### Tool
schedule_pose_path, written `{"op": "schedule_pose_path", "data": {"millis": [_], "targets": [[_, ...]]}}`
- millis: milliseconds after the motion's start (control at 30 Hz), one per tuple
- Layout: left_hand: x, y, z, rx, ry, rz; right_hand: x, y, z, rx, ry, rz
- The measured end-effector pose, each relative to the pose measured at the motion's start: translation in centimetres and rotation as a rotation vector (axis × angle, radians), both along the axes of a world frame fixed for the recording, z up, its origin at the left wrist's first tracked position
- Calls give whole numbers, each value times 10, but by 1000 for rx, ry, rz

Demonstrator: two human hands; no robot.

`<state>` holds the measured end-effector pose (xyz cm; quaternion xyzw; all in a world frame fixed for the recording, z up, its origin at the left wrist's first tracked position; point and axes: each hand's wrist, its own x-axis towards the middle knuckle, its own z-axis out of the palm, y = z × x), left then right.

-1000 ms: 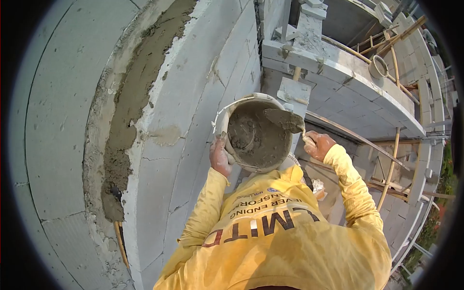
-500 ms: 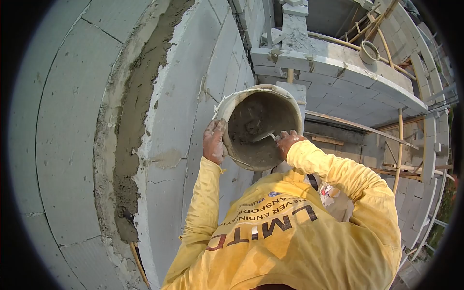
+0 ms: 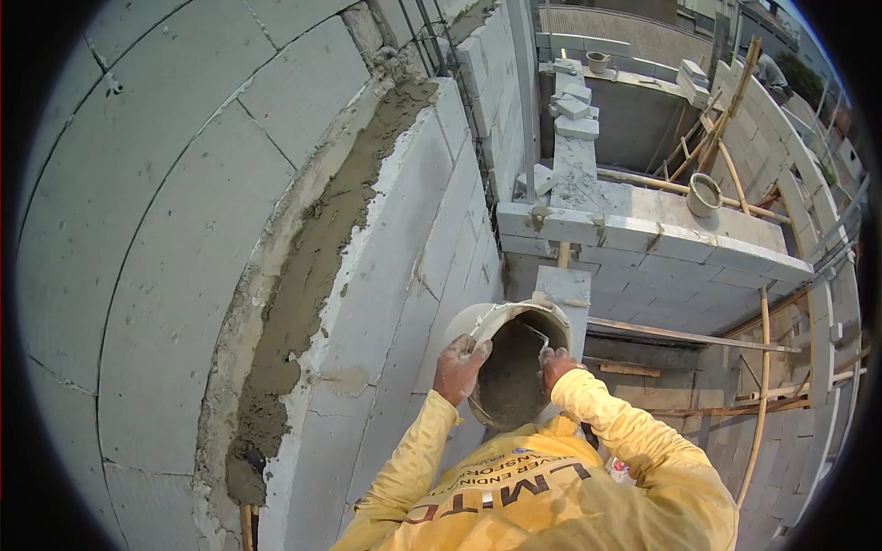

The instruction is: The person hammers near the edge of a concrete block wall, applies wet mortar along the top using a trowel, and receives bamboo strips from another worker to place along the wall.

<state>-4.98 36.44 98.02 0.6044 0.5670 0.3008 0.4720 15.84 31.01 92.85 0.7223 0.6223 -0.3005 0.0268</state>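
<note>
My left hand [image 3: 459,370] is closed on the left rim of a pale bucket [image 3: 466,321], which tips towards me. Grey wet mortar [image 3: 510,378] coats the inside and lies in the bottom. With my right hand [image 3: 558,366], at the opposite side of the opening, I grip a small trowel [image 3: 543,340]. Its metal part reaches inside the bucket near the far rim, and the handle is mostly covered by my fingers. Left of the bucket, a long band of mortar [image 3: 317,275] lies along the top of a grey block wall [image 3: 390,257].
A taller block wall [image 3: 184,230] rises on the left. Ahead are a low block wall [image 3: 643,237], loose blocks [image 3: 576,108] and another bucket [image 3: 704,195]. Bamboo poles [image 3: 762,395] and a wooden plank [image 3: 689,336] stand or span on the right. Steel bars [image 3: 430,41] project beyond the mortar band.
My view has tilted up, so the bucket and both hands sit lower in it. The trowel has shifted from the mortar towards the bucket's far rim. Both hands keep their hold.
</note>
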Motion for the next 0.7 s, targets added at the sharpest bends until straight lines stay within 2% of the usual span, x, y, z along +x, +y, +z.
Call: {"op": "schedule_pose_path", "data": {"millis": [67,133,167,200,267,333,367,433,533,633,700], "targets": [[13,-9,10,47,16,-84,-1,6,-35,-31,-49,-148],[22,-15,9,119,58,-198,-4,15,-115,-263,-299,641],[24,-15,12,133,134,-278,-4,5,-60,-144,-356,961],[25,-14,17,156,121,-320,-3,2,-44,-120,-348,1008],[22,-18,24,187,97,-394,12,-2,-36,-125,-112,883],[13,-19,35,81,55,-426,33,-8,-35,-146,281,670],[8,-21,40,36,7,-424,47,-8,-78,-267,539,609],[-2,-17,34,-47,-97,-403,45,-17,-67,-448,1004,280],[-17,-15,4,-134,-299,-289,25,-22,-56,-875,1572,-255],[-24,-13,4,-102,-577,-97,12,-23,-43,-837,1695,-385],[-29,-8,-9,-134,-657,62,7,-19,-35,-820,1682,-407]]}}
